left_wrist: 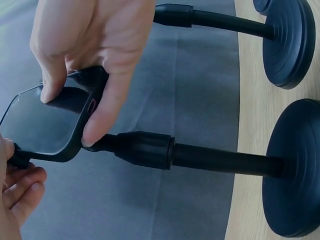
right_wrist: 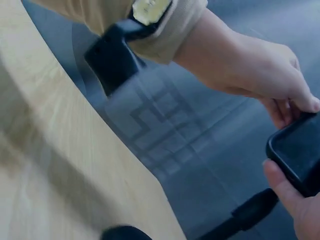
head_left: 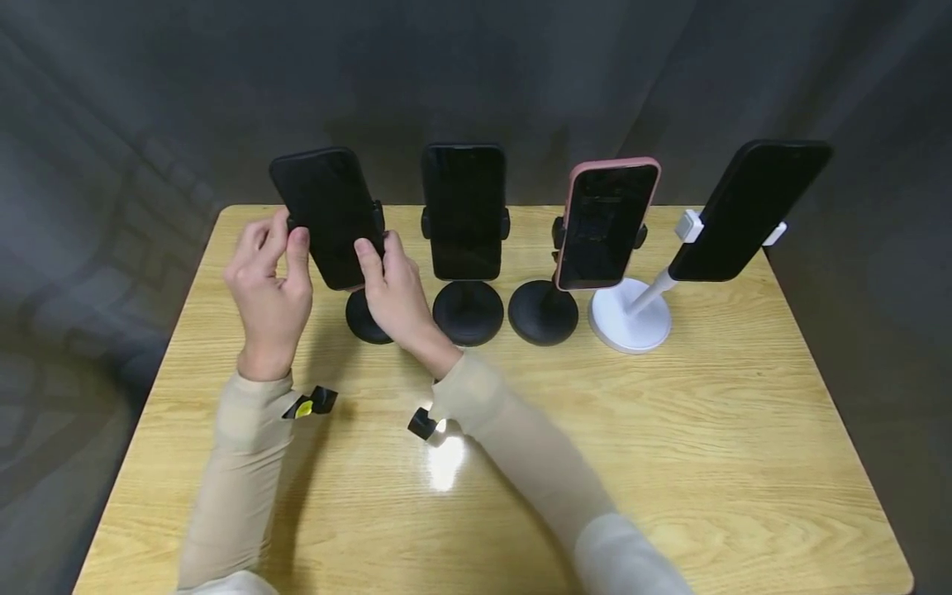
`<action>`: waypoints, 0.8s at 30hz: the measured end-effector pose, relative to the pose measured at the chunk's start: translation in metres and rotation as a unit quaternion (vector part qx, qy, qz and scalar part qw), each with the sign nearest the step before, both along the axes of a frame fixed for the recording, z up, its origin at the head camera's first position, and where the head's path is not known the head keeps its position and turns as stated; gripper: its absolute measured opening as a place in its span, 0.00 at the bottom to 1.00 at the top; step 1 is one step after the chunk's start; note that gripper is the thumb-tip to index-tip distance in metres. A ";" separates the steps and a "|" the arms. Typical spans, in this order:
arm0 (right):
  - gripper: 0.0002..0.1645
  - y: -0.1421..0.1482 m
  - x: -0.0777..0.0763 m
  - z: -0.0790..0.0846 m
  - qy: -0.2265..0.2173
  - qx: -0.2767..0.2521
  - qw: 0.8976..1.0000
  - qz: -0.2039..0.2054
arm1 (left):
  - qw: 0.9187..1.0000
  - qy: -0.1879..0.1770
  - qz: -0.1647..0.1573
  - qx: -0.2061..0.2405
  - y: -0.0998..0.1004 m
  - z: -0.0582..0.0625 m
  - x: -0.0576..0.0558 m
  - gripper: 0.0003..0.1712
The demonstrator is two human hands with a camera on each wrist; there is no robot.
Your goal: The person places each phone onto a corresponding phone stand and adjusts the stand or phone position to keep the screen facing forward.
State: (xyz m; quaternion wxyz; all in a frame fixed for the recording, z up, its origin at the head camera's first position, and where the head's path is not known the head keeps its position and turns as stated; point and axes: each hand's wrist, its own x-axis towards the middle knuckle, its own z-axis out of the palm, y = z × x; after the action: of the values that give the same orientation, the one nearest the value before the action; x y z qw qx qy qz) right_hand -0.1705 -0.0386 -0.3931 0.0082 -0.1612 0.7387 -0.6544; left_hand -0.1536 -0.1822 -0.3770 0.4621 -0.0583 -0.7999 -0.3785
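Note:
A black phone (head_left: pixel 323 211) sits tilted in a black phone stand (head_left: pixel 363 318) at the left end of a row. My right hand (head_left: pixel 397 293) grips the phone's lower right corner, its thumb on the screen side. In the left wrist view the fingers of that right hand (left_wrist: pixel 95 45) wrap the phone's end just above the stand's neck (left_wrist: pixel 145 149). At the phone's left edge, my left hand (head_left: pixel 269 281) pinches the black side clamp (left_wrist: pixel 20 159) of the holder. The back of the phone is hidden in the head view.
To the right stand a black phone (head_left: pixel 464 211) on a black stand, a pink-cased phone (head_left: pixel 606 223) on another, and a black phone (head_left: pixel 747 211) on a white stand (head_left: pixel 630 318). They share a wooden table (head_left: pixel 706 463). A dark curtain (head_left: pixel 521 74) hangs behind.

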 end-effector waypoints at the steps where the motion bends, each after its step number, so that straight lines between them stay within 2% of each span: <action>1: 0.19 -0.001 0.000 -0.001 -0.001 -0.001 1.000 -0.006 | 1.000 0.001 0.000 0.002 0.000 0.000 0.000 0.13; 10: 0.18 -0.009 0.001 -0.006 -0.002 -0.054 0.997 -0.047 | 1.000 0.001 0.010 0.013 0.003 -0.002 -0.004 0.13; 15: 0.17 -0.012 0.001 -0.007 0.008 -0.073 0.994 -0.083 | 1.000 0.000 0.001 0.003 0.006 -0.003 -0.003 0.13; 18: 0.17 -0.013 0.000 -0.007 0.022 -0.074 0.993 -0.092 | 1.000 -0.003 -0.001 -0.004 0.007 -0.002 -0.001 0.13; 24: 0.14 -0.012 -0.005 -0.010 0.079 -0.047 0.991 -0.093 | 1.000 -0.009 -0.005 -0.015 0.004 -0.002 0.002 0.13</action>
State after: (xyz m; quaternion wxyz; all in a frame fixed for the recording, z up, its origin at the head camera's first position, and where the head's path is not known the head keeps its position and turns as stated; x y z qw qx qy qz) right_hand -0.1758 -0.0509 -0.4033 -0.1186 -0.1435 0.7170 -0.6718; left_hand -0.1514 -0.1783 -0.3790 0.4520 -0.0660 -0.8091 -0.3696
